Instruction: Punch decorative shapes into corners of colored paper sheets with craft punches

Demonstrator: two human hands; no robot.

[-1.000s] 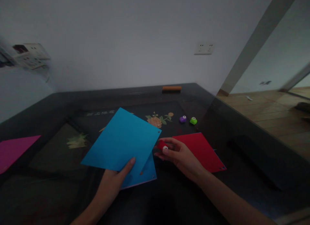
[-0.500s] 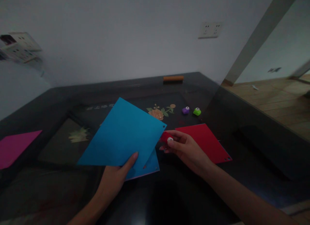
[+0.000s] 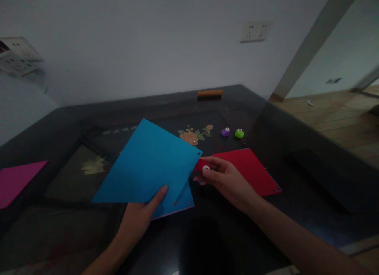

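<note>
My left hand (image 3: 139, 217) holds a blue paper sheet (image 3: 148, 162) by its near edge, lifted above a second blue sheet (image 3: 180, 200) that lies on the dark table. My right hand (image 3: 227, 180) grips a small red hole punch (image 3: 203, 165) with a white button, right at the lifted sheet's right edge. A small hole shows in that sheet's right corner. A red paper sheet (image 3: 251, 170) lies just beyond my right hand.
A purple punch (image 3: 225, 132) and a green punch (image 3: 239, 133) sit on the dark glass table (image 3: 89, 121) behind the red sheet. A pink sheet (image 3: 16, 180) lies at the far left. An orange bar (image 3: 210, 93) rests by the wall. The table's right edge drops to wooden floor.
The view has tilted and shifted slightly. My right hand with the red punch has drawn closer to the blue sheet's right edge. My left hand keeps its hold.
</note>
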